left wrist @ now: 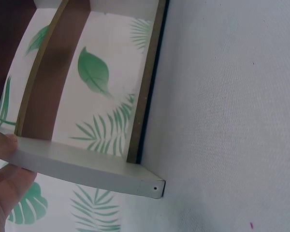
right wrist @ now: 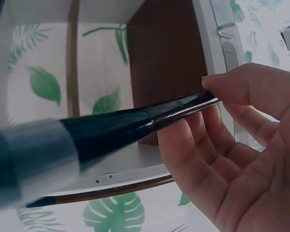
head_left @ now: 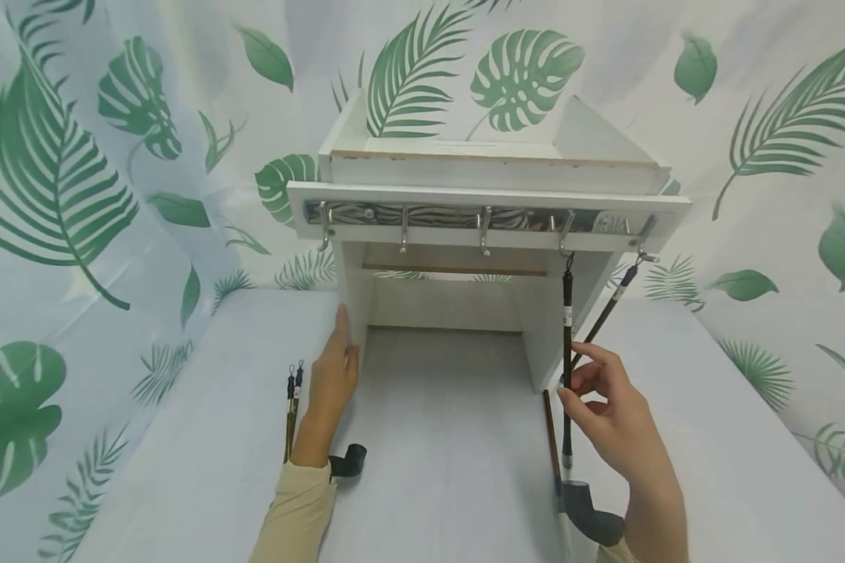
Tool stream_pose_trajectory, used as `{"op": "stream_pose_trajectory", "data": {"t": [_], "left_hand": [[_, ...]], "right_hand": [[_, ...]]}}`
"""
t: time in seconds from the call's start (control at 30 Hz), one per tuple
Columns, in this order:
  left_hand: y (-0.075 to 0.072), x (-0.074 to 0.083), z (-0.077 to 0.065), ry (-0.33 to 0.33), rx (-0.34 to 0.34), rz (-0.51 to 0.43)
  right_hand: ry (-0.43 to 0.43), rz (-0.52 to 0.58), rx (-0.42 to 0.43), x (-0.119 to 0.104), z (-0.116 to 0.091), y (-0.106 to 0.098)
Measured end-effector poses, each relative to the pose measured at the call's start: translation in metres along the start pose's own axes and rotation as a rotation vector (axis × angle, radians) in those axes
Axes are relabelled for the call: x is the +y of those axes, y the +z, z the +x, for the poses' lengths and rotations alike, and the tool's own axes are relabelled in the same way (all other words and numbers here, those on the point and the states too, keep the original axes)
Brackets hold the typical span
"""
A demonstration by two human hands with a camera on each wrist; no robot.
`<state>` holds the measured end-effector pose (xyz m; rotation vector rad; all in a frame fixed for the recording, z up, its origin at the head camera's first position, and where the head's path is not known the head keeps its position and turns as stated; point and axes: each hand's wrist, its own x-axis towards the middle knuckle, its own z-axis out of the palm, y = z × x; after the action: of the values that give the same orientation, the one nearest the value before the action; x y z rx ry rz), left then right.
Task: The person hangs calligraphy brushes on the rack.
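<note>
A white shelf unit (head_left: 387,170) stands on a white surface, its front rail (head_left: 465,195) fitted with several metal hooks. My left hand (head_left: 332,375) grips the edge of its left side panel (left wrist: 87,169), with the thumb and fingers on opposite faces. At the right, a long dark stick (head_left: 567,293) with a cord loop hangs from a hook; a black, bent, pipe-like head (head_left: 587,512) is at its lower end. My right hand (head_left: 616,407) pinches its shaft (right wrist: 183,104). Another dark stick (head_left: 611,303) hangs slantwise from the rightmost hook, partly behind that hand.
Two more looped sticks (head_left: 293,410) lie left of the shelf unit, partly hidden by my left forearm. Beside that sleeve a black bent head (head_left: 348,461) shows. A brown rod (head_left: 551,438) lies near the right panel's foot. Leaf-patterned cloth (head_left: 98,156) hangs behind.
</note>
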<state>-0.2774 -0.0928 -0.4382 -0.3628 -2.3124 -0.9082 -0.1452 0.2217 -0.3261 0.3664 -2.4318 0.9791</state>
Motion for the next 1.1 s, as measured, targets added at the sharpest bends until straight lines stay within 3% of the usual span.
{"op": "stream_pose_trajectory", "data": {"t": [0.43,1.1], "left_hand": [[-0.0006,-0.0018,0.0002,0.013,0.001,-0.012],[-0.0016,-0.0026,-0.0002,-0.023,-0.045,-0.029]], "right_hand": [[-0.015,0.004,0.051,0.0001,0.0010,0.0014],[-0.034,0.015,0.091,-0.0039,0.0026,0.0018]]}}
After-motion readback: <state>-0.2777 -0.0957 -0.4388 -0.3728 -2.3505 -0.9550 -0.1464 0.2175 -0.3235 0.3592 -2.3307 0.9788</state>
